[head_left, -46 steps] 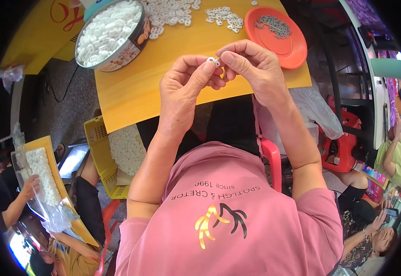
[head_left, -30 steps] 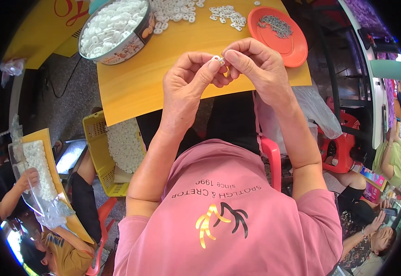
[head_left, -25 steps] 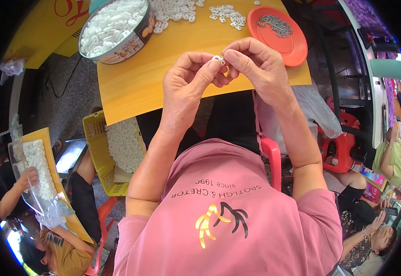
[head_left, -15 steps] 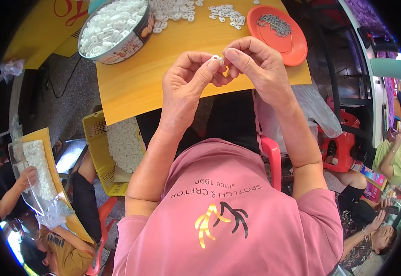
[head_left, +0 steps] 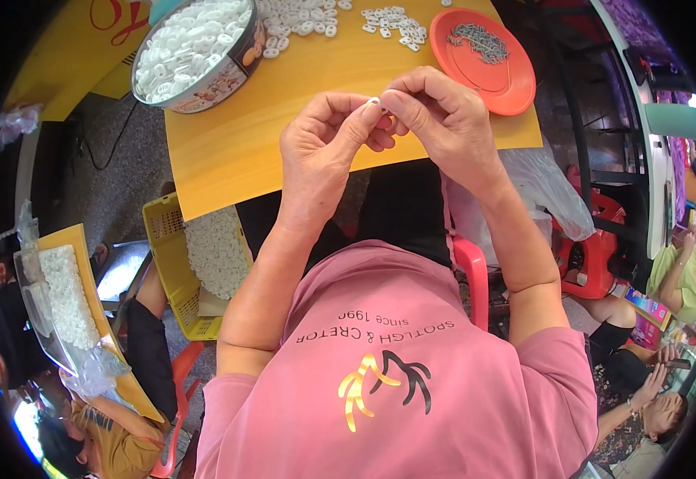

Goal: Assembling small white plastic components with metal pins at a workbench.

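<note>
White ring piece pinched between left hand and right hand; round tin full of white pieces

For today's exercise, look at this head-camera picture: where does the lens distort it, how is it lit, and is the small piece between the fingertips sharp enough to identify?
Head view: fisheye bends the yellow table edges, with a black rim round the frame; soft, even daylight, no harsh glare; left hand and right hand are sharp, but the small white piece they pinch is too tiny to identify.
</note>
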`<state>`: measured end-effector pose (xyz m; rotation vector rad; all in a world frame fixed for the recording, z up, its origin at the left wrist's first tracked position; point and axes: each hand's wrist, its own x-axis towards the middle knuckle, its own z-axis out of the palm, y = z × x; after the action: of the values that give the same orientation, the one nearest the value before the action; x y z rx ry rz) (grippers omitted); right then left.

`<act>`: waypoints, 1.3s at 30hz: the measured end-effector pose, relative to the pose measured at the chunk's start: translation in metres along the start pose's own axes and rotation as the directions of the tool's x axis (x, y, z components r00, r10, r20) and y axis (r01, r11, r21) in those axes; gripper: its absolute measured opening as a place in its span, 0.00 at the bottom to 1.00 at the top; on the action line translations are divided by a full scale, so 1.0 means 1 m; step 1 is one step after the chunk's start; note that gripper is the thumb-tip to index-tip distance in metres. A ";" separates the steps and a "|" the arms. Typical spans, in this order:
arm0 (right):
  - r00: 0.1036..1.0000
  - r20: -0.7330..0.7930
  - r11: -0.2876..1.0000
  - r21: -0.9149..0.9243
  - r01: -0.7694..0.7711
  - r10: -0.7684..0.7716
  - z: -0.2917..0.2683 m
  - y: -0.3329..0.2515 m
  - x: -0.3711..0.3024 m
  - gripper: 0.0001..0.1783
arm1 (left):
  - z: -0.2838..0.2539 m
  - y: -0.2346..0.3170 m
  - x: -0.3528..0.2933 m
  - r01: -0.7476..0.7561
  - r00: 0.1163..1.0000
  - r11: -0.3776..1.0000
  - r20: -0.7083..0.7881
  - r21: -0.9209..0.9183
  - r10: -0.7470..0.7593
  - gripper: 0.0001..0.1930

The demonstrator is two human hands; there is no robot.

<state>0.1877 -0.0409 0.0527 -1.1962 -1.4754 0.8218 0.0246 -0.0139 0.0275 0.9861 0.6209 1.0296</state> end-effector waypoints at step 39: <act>0.897 0.308 0.767 -0.474 0.433 -0.316 -0.006 0.023 0.020 0.06 | -0.025 -0.011 0.007 0.138 0.988 0.990 -0.072 0.030 -0.136 0.08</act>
<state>0.1999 -0.0158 0.0383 -1.1599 -2.1320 0.2590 0.0120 -0.0001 0.0063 0.9278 0.7558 0.9371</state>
